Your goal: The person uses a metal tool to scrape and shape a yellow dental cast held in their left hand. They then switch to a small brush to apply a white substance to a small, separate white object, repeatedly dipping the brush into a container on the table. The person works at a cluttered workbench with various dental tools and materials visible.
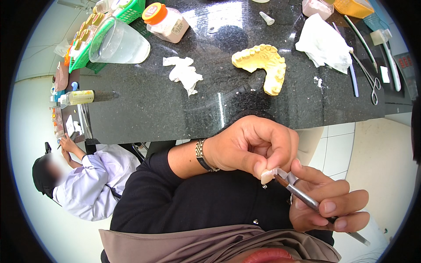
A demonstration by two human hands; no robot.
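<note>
from the left hand (256, 144) juts a cream toothlike piece (266, 177).

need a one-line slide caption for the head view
Left hand pinching a small tooth-coloured piece, right hand holding a brush to it; yellow dental cast on the dark bench beyond.

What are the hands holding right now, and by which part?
Left hand: a small ivory-coloured piece, pinched at its upper end between thumb and finger. Right hand: a brush, gripped along its handle.
</note>
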